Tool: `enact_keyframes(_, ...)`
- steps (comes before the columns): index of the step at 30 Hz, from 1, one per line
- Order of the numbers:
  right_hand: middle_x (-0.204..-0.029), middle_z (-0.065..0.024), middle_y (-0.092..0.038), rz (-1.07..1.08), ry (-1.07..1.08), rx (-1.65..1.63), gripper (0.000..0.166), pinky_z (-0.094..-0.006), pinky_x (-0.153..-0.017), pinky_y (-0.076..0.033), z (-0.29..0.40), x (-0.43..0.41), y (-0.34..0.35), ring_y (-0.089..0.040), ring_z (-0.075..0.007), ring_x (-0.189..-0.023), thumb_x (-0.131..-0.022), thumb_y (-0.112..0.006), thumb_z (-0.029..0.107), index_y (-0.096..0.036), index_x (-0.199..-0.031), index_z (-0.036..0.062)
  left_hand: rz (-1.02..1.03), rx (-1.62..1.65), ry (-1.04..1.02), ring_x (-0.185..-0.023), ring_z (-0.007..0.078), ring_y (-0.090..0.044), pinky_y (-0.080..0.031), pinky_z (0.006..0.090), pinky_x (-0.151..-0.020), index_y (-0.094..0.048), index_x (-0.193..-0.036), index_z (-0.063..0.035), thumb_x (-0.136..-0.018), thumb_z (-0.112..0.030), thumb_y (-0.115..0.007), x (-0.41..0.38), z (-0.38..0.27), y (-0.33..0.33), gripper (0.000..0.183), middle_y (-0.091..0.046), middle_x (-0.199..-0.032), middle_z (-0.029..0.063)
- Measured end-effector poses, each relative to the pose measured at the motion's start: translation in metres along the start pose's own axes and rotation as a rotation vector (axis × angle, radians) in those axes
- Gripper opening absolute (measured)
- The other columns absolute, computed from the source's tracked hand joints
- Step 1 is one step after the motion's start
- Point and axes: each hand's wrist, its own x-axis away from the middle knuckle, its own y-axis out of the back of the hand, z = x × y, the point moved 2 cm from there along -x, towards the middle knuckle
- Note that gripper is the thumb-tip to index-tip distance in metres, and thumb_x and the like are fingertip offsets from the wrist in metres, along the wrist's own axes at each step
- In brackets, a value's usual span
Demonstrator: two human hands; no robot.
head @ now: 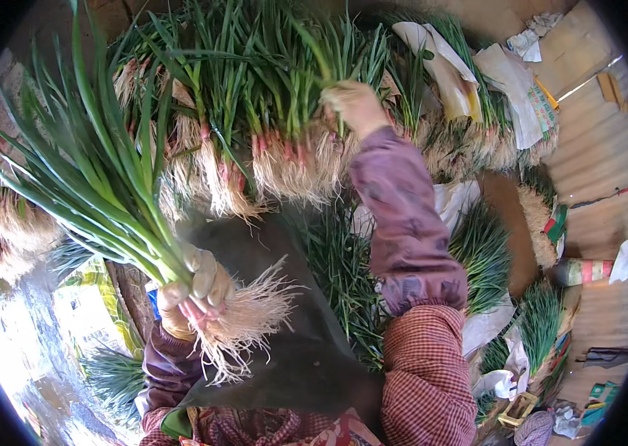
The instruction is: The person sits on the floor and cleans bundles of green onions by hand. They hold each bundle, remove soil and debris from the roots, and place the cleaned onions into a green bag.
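My left hand (202,287), in a pale glove, is closed around a bunch of green garlic or spring onions (141,240). The long green leaves fan out to the upper left, and the pink bases and pale stringy roots (252,318) stick out below the fist. My right hand (356,106) is blurred and reaches over a row of similar stalks (286,122) in front of me. Its fingers are curled on a blurred green stalk (318,53) that runs up from them. A dark apron or sheet (303,318) covers my lap.
Shorter green bundles (481,256) stand by my right arm, with loose leaves (342,273) beside my lap. White sheets (436,61) partly cover the row's right end. More rooted bundles (18,223) lie at far left. A small yellow crate (517,410) is at lower right.
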Motion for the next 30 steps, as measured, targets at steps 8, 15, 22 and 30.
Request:
enact_keyframes(8,-0.072,-0.0006,-0.055,0.072,0.051,-0.694,0.019,-0.0184,-0.049,-0.037,0.022,0.117,-0.050,-0.048,-0.0076,-0.057,-0.088,-0.059,0.020,-0.057,-0.098,0.0044,-0.286,0.006,0.244,-0.098,0.0266,-0.059,-0.053,0.0450,-0.085,-0.051,-0.111,-0.0064,-0.077,-0.021,-0.067,-0.002,0.036,0.033,0.041,-0.058,-0.105,0.0116)
enact_keyframes(15,-0.073,-0.0038,-0.064,0.197,-0.285,-0.904,0.028,-0.0214,-0.045,-0.039,0.059,0.158,-0.089,-0.050,-0.0075,-0.052,-0.090,-0.059,0.025,-0.063,-0.104,0.0004,-0.337,-0.349,0.306,-0.054,0.0184,-0.060,-0.050,0.0254,-0.054,-0.054,-0.107,0.0057,-0.083,-0.014,-0.057,-0.026,0.069,0.052,0.032,-0.065,-0.074,0.0165)
enact_keyframes(22,-0.080,-0.0102,-0.065,-0.184,-0.037,-0.178,0.023,-0.0295,-0.060,-0.049,0.068,0.145,-0.094,-0.063,-0.0171,-0.067,-0.086,-0.063,0.019,-0.061,-0.102,0.0026,-0.425,-0.396,0.314,-0.056,0.0186,-0.061,-0.051,0.0257,-0.053,-0.058,-0.104,0.0038,-0.081,-0.009,-0.059,-0.027,0.083,0.036,0.026,-0.065,-0.086,0.0157)
enact_keyframes(30,-0.070,-0.0181,-0.062,-0.138,0.014,-0.240,0.014,-0.0387,-0.055,-0.049,0.074,0.156,-0.105,-0.062,-0.0319,-0.060,-0.080,-0.064,0.019,-0.065,-0.086,0.0067,-0.363,-0.411,0.352,-0.050,0.0191,-0.059,-0.050,0.0263,-0.049,-0.056,-0.094,0.0036,-0.080,-0.010,-0.058,-0.032,0.076,0.041,0.020,-0.062,-0.065,0.0149)
